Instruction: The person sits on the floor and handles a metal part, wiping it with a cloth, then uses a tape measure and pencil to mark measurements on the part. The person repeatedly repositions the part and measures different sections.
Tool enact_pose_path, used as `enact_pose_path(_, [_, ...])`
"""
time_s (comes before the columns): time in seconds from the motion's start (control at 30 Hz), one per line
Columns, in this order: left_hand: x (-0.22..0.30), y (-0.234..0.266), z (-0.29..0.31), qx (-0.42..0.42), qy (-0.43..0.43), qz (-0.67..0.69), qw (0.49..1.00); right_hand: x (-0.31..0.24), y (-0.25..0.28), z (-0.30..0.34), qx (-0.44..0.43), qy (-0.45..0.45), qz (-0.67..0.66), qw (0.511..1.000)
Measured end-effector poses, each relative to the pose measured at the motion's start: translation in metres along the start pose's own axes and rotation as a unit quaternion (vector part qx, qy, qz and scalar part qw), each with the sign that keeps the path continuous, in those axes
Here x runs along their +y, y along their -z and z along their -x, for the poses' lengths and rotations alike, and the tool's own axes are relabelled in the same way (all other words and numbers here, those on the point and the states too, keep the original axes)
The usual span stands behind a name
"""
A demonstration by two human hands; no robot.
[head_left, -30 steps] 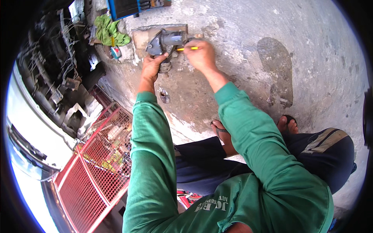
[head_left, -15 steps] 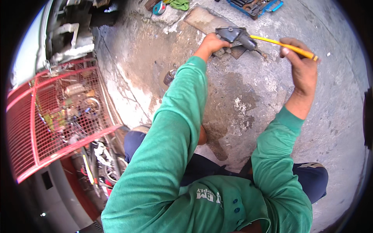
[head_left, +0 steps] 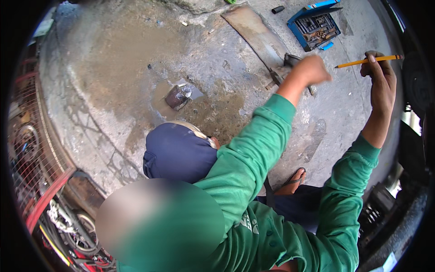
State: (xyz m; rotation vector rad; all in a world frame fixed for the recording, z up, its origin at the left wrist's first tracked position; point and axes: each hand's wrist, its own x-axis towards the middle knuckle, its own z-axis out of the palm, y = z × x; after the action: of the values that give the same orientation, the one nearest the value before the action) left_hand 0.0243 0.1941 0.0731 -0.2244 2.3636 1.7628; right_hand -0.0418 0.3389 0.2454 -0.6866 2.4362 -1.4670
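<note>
My right hand is raised at the far right, gripping a thin yellow pencil-like stick whose dark tip points left. Closed fingers show on my left hand, slightly blurred; what they hold, if anything, is hidden. This hand is over a dark metal part on the ground and covers most of it. A dark bar lies just left of my left wrist. Under and beyond the part stretches a flat, worn metal sheet.
Beyond the hands sits an opened blue toolbox full of tools, with a black cylinder nearby. A rusty can stands on wet concrete near my left knee. Red mesh fencing and a bicycle line the left side.
My left hand no longer holds the part's left edge and now lies across it. The yellow stick has moved away from the part with my right hand. The view has shifted.
</note>
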Motion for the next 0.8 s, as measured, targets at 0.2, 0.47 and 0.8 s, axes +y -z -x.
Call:
enact_pose_path(0.2, [-0.022, -0.070, 0.011, -0.229, 0.036, 0.219, 0.948, -0.058, -0.071, -0.065, -0.180, -0.002, 0.196, 0.964])
enact_pose_path(0.47, [-0.068, 0.075, 0.005, -0.246, -0.052, 0.327, 0.911, -0.046, -0.114, -0.121, -0.304, 0.044, 0.359, 0.881])
enact_pose_path(0.8, [-0.203, 0.195, 0.027, 0.228, 0.026, 0.356, 0.906, 0.032, -0.167, -0.123, -0.458, 0.031, 0.273, 0.846])
